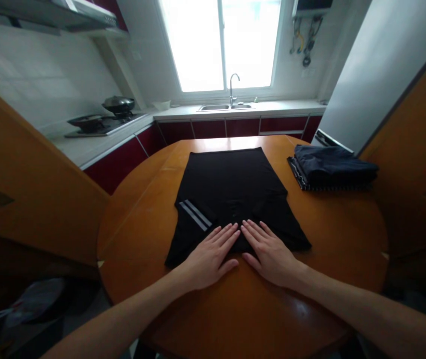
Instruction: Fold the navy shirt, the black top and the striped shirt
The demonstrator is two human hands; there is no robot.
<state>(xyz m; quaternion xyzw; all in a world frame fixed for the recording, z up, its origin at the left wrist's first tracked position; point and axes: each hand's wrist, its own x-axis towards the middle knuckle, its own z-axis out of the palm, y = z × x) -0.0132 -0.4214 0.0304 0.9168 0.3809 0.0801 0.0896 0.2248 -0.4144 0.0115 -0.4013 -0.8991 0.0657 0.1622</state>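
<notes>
**Black garment (231,179) lies flat under the fingers (223,234)**

In the head view, the left hand (203,262) and right hand (275,257) rest palm-down, fingers straight, nearly meeting at the tips, gripping nothing; how firmly they press cannot be told. The garment spreads across the tabletop (134,229), mostly beyond the fingers, its near edge partly hidden beneath them. Two pale stripes (196,214) show just left of the left fingertips; a faint mark just past the fingertips is too small to read. Well right of the fingers, a stack of folded clothes (334,167) is so dark that its layers blur together. Far beyond the fingers, the window (194,45) is washed out and cut off above.
</notes>
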